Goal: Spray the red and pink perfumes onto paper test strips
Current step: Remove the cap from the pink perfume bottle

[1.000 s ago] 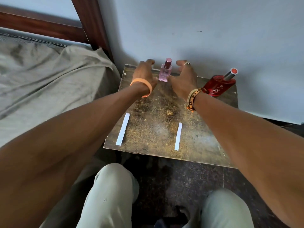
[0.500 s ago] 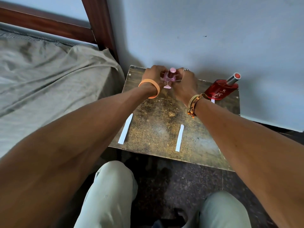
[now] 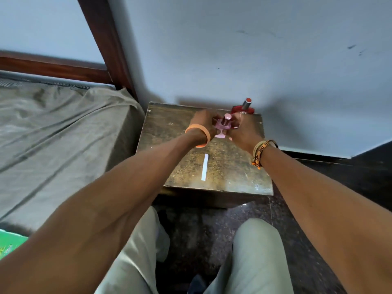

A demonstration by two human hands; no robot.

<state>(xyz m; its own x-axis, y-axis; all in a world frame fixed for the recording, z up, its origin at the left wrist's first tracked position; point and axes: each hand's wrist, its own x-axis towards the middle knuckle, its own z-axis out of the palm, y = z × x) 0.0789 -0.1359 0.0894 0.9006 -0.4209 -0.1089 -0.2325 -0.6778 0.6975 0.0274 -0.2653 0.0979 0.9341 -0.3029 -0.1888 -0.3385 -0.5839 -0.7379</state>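
Observation:
The small pink perfume bottle (image 3: 222, 124) is held between both hands above the far part of the worn wooden table (image 3: 237, 175). My left hand (image 3: 202, 122), with an orange wristband, grips its left side. My right hand (image 3: 240, 129) grips its right side. The red perfume bottle (image 3: 244, 107) with a silver and red cap stands behind my right hand at the table's back edge, partly hidden. One white paper strip (image 3: 205, 167) lies on the table in front of my hands. My left forearm hides the other strip.
A bed with a grey sheet (image 3: 53, 134) and a dark wooden frame (image 3: 106, 43) is at the left. A pale wall (image 3: 254, 49) runs right behind the table. My knees in light trousers (image 3: 254, 251) are over a dark floor.
Both hands went from open on either side of the pink bottle to closing on it and holding it. The camera view shifted, so the left strip is now hidden behind my forearm.

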